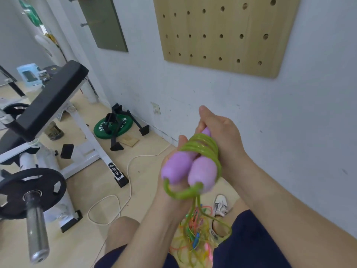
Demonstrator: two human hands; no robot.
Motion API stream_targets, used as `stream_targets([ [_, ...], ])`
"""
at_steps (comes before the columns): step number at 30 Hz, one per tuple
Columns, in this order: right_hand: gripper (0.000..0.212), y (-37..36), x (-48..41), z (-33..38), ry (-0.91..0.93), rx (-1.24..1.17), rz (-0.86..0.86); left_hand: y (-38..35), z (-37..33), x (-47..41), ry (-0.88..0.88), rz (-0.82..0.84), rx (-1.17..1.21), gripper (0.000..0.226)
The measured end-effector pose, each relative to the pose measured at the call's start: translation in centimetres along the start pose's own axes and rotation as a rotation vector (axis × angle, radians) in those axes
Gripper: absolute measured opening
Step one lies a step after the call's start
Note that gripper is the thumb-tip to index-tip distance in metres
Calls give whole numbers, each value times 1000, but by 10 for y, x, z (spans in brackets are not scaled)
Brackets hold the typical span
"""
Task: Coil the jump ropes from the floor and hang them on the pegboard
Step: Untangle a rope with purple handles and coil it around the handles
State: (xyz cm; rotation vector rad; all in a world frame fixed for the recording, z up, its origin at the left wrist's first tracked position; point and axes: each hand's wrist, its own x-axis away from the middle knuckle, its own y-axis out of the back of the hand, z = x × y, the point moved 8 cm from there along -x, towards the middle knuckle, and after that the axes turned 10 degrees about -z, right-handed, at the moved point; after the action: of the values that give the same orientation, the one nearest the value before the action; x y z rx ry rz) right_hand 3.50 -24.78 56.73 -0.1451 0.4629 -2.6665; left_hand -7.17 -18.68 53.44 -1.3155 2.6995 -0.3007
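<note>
left hand (174, 188) grips both purple handles (177, 165) from below; right hand (222, 132) clenched on green rope (204, 146) coiled round them (tail dangling at 6 o'clock). pegboard (222, 45) at 12.

Head-worn, forward-down, seemingly close over hands (222, 132)

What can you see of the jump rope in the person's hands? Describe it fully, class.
The jump rope has two smooth lilac handles, plastic by the look, side by side, and a translucent green cord. Several turns are wound round the handles' upper part; a loop sits at their lower ends, and the rest trails down to the tangled ropes on the floor. The left hand holds the handles from below; the right hand grips the top by the windings.
</note>
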Motion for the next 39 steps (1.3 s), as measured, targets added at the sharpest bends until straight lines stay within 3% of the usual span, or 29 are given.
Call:
stream_targets([
  [2, 48, 11, -4, -22, -124, -86, -168, 2, 1, 2, -105, -89, -90, 8],
  [5, 55, 23, -6, -46, -164, -112, -335, -12, -4, 12, -282, -16, -191, 15],
  [8, 55, 31, -5, -55, -103, -66, -458, -15, 0, 11, -158, 97, -56, 26],
  [11, 56, 27, -3, -52, 6, 38, -468, -9, 9, 3, -48, 84, 19, 36],
  [15, 64, 17, -2, -48, 55, 93, -363, -1, 3, -3, -134, 42, 39, 31],
  [22, 66, -2, 4, -46, -21, 15, -231, 18, -11, 5, -326, -236, -23, 31],
  [25, 56, -4, 8, -51, -40, 24, -200, 26, -8, 7, -339, -255, 1, 49],
  [28, 48, -5, 11, -52, -65, 71, -66, 26, -7, 3, -295, -162, 70, 43],
  [32, 38, -10, 28, -50, -148, 214, 379, 12, -10, 1, -251, 179, 26, 10],
  [35, 42, -10, 49, -50, -311, 253, 666, 12, 3, -9, -126, 247, -27, 15],
  [37, 39, -8, 52, -50, -333, 259, 693, 17, 14, -18, -13, 200, -7, 29],
  [39, 33, -4, 44, -49, -256, 291, 587, 15, 17, -23, 17, 198, -29, 36],
])
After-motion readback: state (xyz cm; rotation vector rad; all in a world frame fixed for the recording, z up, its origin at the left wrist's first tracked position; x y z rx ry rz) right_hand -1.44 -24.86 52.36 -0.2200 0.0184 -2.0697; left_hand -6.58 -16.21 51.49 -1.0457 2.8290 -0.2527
